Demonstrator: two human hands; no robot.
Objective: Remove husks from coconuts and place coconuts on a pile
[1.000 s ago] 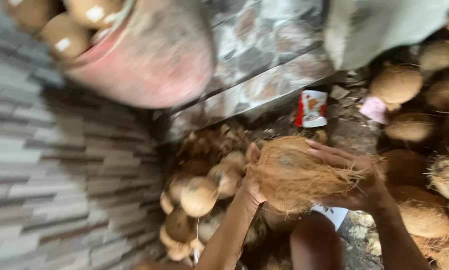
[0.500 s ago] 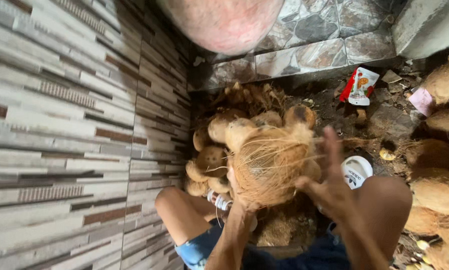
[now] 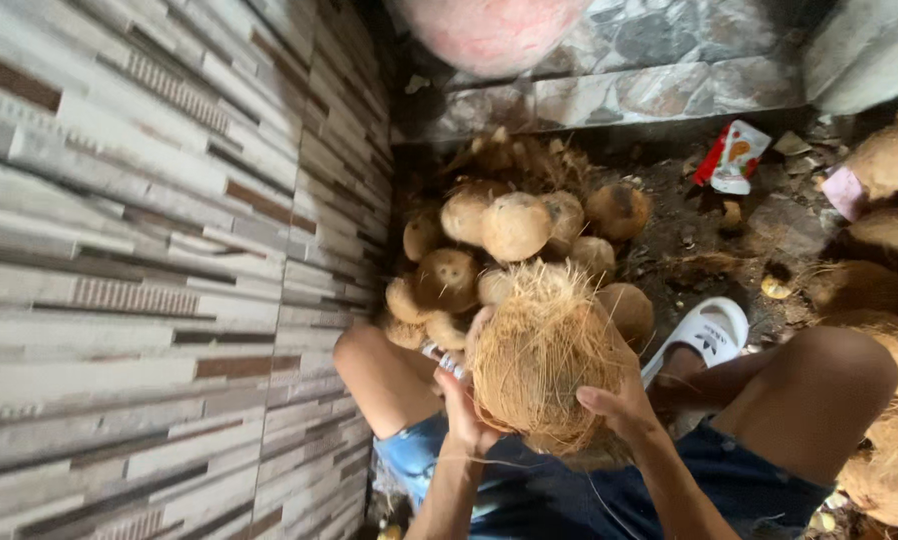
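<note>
Fibrous brown husked coconut (image 3: 544,360) over our lap | our left hand (image 3: 466,405) cups its 8 o'clock, right hand (image 3: 624,405) grips 4 o'clock | round smooth coconuts (image 3: 514,240) piled at 12 o'clock.

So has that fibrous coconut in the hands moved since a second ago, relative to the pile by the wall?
Yes. The husked coconut has come back from over the pile of coconuts toward the person's lap, with both hands on it.
</note>
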